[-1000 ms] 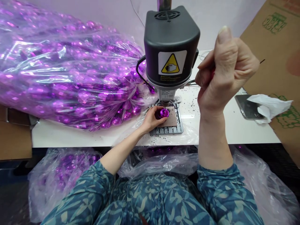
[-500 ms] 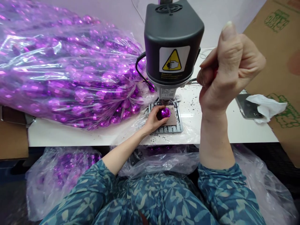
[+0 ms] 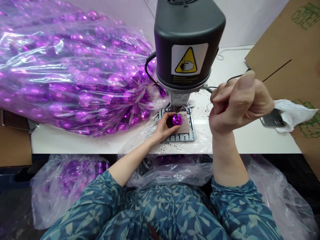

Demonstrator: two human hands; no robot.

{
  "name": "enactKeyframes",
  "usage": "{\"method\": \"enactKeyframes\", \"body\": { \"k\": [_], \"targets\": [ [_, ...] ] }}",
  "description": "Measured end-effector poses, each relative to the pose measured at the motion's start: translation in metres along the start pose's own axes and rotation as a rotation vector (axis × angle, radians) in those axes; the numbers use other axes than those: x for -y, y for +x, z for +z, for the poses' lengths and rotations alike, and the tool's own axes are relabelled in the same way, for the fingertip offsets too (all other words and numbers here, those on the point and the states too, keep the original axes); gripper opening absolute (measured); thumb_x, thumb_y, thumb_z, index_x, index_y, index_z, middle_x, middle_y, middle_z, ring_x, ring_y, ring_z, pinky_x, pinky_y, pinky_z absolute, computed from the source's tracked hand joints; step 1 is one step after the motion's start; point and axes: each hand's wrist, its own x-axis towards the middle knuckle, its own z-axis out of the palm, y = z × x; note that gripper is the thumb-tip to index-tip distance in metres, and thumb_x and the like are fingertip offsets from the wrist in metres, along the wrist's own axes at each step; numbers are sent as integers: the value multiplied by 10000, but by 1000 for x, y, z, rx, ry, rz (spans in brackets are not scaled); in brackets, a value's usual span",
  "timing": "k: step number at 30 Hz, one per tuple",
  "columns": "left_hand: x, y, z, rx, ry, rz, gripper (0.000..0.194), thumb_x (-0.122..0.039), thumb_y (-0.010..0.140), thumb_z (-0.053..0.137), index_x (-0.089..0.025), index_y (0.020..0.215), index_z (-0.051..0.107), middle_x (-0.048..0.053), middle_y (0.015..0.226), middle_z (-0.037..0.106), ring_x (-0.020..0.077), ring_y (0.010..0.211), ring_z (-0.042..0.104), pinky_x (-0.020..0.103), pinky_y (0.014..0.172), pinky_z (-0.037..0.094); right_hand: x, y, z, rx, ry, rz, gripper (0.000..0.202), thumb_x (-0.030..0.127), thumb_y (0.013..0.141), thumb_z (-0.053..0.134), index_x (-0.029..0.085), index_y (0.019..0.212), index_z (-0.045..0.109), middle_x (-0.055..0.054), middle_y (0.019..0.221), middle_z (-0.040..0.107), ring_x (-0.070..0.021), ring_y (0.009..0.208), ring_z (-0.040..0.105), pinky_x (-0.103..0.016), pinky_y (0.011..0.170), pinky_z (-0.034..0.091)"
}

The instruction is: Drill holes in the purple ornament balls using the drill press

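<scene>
A bench drill press [image 3: 190,30] with a warning sticker stands in the middle of the table. Under its chuck, my left hand [image 3: 163,129] pinches a shiny purple faceted ball [image 3: 177,119] between thumb and fingers. The ball rests on a brown square board [image 3: 184,128] lying on the slotted metal base [image 3: 192,135]. The drill bit comes down to the top of the ball; how deep it goes I cannot tell. To the right, my right hand [image 3: 237,103] is wrapped round the press's feed lever [image 3: 208,89], whose end is hidden in the fist.
A large clear bag of purple balls [image 3: 75,73] fills the left of the table [image 3: 50,141]. Dark shavings lie around the base. A phone [image 3: 272,120], a white tissue [image 3: 295,113] and a cardboard box [image 3: 280,56] are at the right. Another plastic bag [image 3: 67,186] hangs below the edge.
My right hand has swung downward with the lever. The drill bit now shows at the ball's top. My left hand keeps the ball in place. The view has shifted slightly.
</scene>
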Motion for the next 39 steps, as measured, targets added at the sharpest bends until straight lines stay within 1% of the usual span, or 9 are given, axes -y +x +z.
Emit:
{"method": "enactKeyframes", "body": {
  "k": [5,10,16,23,28,30,33,37,39],
  "targets": [
    [4,0,-1,8,26,11,585,-408,855,861,-206,1307,549,114,1287,703,257,1169,711,411,1014,589,-16,-12,-12,5,13,-137,471,325,985,573,174,547,487,59,440,290,-23,389,420,-191,397,335],
    [4,0,0,-6,18,24,571,-411,854,862,-209,1295,562,111,1272,708,257,1159,714,416,1008,591,-30,-16,-14,14,54,-280,396,266,980,546,171,599,494,73,455,408,-4,372,404,-168,402,355],
    [3,-1,0,-13,16,17,568,-367,841,875,-203,1292,570,109,1267,715,256,1158,717,411,1010,589,-39,-24,-16,39,116,-410,420,198,963,539,167,550,468,84,402,366,-10,314,342,-177,333,273],
    [1,0,2,-36,6,-4,560,-308,821,890,-204,1278,583,100,1242,728,246,1129,724,413,992,595,-3,11,10,-58,-30,-33,512,320,966,622,185,507,437,74,427,368,-4,370,345,-215,406,265],
    [-8,-2,1,-131,71,37,508,-291,810,895,-199,1212,599,79,1150,733,226,1043,725,388,921,597,-1,59,33,58,85,227,550,608,792,732,184,498,542,84,393,375,-20,334,316,-254,393,212],
    [-20,-11,-9,-149,177,99,447,-326,837,873,-205,1186,622,73,1134,723,229,1041,706,395,909,588,-4,66,34,76,120,291,543,598,754,766,185,486,537,92,378,344,-21,319,284,-264,369,160],
    [-49,-39,-38,69,362,169,375,-433,864,841,-218,1128,683,54,1056,715,237,980,688,387,841,582,-8,66,33,81,150,288,459,335,865,740,181,485,535,88,382,352,-23,318,281,-265,363,137],
    [-89,-70,-80,664,506,116,370,-544,903,774,-221,1082,743,40,940,737,234,836,712,331,694,565,-6,63,33,76,139,274,435,164,932,626,181,503,550,92,383,347,-20,317,295,-248,366,145],
    [-94,-62,-92,662,516,85,326,-513,981,687,-217,1107,743,54,1000,766,233,878,735,336,749,585,-4,63,34,65,137,277,437,181,936,626,184,506,543,94,387,346,-19,319,303,-244,368,145]
  ]
}}
